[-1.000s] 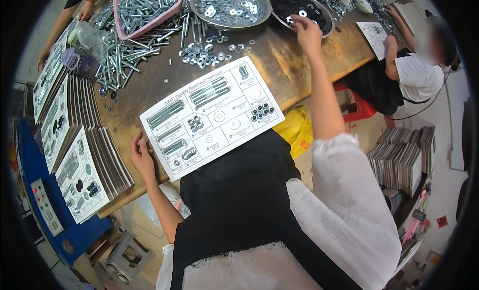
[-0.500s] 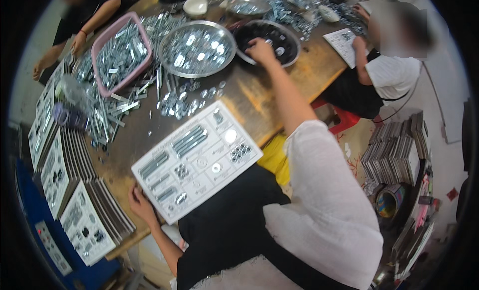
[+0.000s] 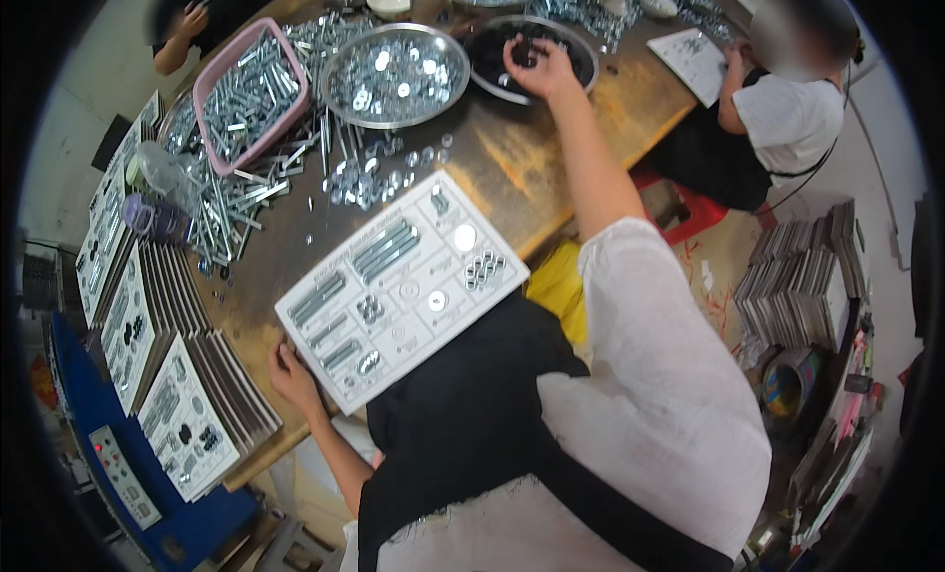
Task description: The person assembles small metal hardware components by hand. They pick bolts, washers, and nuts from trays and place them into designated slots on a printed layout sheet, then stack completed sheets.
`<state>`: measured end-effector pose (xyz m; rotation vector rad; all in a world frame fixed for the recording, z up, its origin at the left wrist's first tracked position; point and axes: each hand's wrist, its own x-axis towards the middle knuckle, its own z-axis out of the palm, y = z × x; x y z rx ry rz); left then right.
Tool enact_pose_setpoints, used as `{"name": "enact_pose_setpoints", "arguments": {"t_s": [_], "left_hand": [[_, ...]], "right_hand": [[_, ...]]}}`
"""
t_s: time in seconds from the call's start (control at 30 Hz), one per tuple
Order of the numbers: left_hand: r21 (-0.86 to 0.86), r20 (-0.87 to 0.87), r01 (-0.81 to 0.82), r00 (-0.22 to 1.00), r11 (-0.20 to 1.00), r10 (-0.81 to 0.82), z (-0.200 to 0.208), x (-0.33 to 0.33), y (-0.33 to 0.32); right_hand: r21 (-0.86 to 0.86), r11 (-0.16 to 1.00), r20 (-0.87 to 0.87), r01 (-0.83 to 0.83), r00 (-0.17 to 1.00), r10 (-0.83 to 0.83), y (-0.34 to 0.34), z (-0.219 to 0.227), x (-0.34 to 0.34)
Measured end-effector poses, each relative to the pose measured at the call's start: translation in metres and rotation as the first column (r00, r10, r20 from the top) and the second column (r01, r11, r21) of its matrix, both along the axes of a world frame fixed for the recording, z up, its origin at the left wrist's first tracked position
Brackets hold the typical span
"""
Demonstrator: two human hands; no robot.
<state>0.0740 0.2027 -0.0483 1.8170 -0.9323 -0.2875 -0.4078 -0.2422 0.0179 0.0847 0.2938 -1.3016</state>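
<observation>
A white display board (image 3: pixel 404 294) lies tilted at the table's near edge, partly over my lap. Bolts, nuts and washers sit in its printed sections. My left hand (image 3: pixel 293 377) grips the board's lower left edge, its fingers partly hidden there. My right hand (image 3: pixel 543 70) reaches over a metal bowl of dark small parts (image 3: pixel 495 52), with fingers curled. Whatever lies within those fingers is too small to make out. Left of that bowl stands a wide metal bowl of shiny washers (image 3: pixel 394 75).
A pink basket (image 3: pixel 204 129) of metal pieces stands among loose bolts (image 3: pixel 241 203). Stacked filled boards (image 3: pixel 192 419) line the table's left side, near a purple jar (image 3: pixel 157 221). A co-worker (image 3: pixel 787 109) sits at right with another board (image 3: pixel 689 65); another person is far left.
My right hand has turned and curled its fingers over the dark parts. The view has shifted slightly. The co-worker at far left has raised a hand.
</observation>
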Motion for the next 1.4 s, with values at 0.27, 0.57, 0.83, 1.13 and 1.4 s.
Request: {"name": "enact_pose_setpoints", "arguments": {"t_s": [0.27, 0.57, 0.83, 1.13, 1.4], "left_hand": [[-0.112, -0.159, -0.011, 0.987, 0.994, -0.007, 0.018, 0.001, 0.007], [-0.016, 0.081, 0.540, 0.840, 0.842, -0.537, 0.113, -0.116, -0.040], [0.145, 0.562, 0.531, 0.650, 0.835, -0.511, 0.142, -0.172, -0.080], [0.158, 0.610, 0.466, 0.647, 0.870, -0.457, 0.128, -0.168, -0.062], [0.287, 0.573, 0.498, 0.595, 0.818, -0.564, 0.129, -0.169, -0.049]], "right_hand": [[-0.088, 0.976, 0.247, -0.201, 0.944, 0.217, 0.053, -0.001, 0.010], [0.078, 0.934, 0.343, -0.349, 0.889, 0.304, 0.249, 0.026, 0.139], [0.205, 0.861, 0.088, -0.466, 0.885, 0.458, 0.328, 0.006, 0.192], [0.096, 0.874, 0.178, -0.476, 0.872, 0.456, 0.333, -0.031, 0.198], [0.159, 0.876, 0.032, -0.456, 0.889, 0.457, 0.343, 0.002, 0.205]]}}
